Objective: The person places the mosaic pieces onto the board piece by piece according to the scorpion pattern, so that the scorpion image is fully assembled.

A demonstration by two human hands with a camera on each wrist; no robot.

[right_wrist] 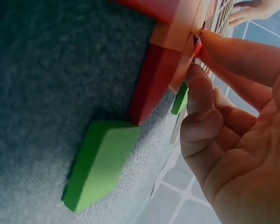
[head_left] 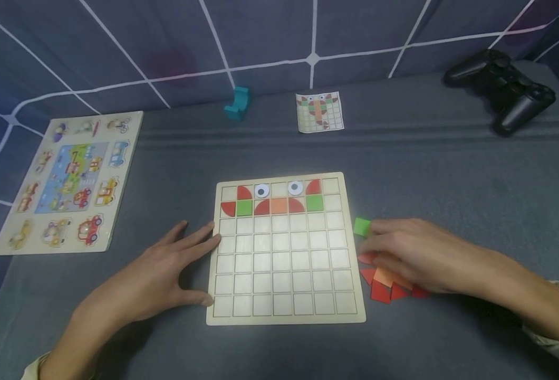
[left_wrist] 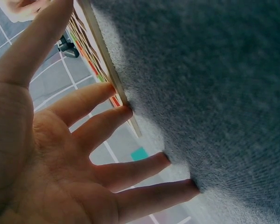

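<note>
A square wooden grid board point(head_left: 281, 285) lies flat, its top two rows carrying red quarter-circles, green squares, an orange square point(head_left: 279, 206) and two eye pieces point(head_left: 262, 191). My left hand point(head_left: 161, 274) is spread beside it, thumb and two fingertips touching its left edge. Over loose pieces on the right, my right hand point(head_left: 407, 253) has its fingers bent. Its thumb and fingertips pinch a red piece point(right_wrist: 198, 48), mostly hidden. A green square point(head_left: 362, 227) lies by the fingers. Below the hand are red pieces point(head_left: 381, 291) and an orange piece point(head_left: 383, 276), partly covered.
A small printed pattern card point(head_left: 319, 112) lies behind the board, with a teal curved object point(head_left: 238, 104) to its left. A picture peg puzzle point(head_left: 70, 184) lies at the left. A black game controller point(head_left: 500, 89) sits at the back right. Grey cloth point(head_left: 175, 174) covers the surface.
</note>
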